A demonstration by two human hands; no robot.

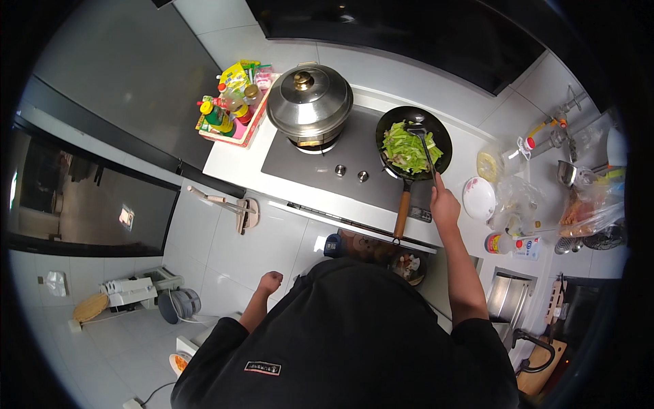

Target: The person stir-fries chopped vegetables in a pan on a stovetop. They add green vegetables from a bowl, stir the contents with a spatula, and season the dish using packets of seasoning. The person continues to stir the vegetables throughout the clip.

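My right hand (443,204) grips the handle of a dark spatula (425,145), whose blade rests on chopped green vegetables (403,151) in a black wok (443,138). Small paler pieces show among the greens. The wok sits on the right burner of the gas cooktop (352,133), and its wooden handle (402,212) points towards me, left of my right forearm. Away from the counter, my left hand (271,282) hangs beside my body, fingers curled and apparently holding nothing. On the left burner stands a lidded steel pot (311,102) with a gold-coloured knob.
A basket (250,134) of sauce bottles and seasoning packets stands left of the pot. Right of the wok are a white plate (479,198), plastic bags (518,199) and a bottle (499,243). The sink (508,301) lies nearer me. A dark range hood (409,46) overhangs the back.
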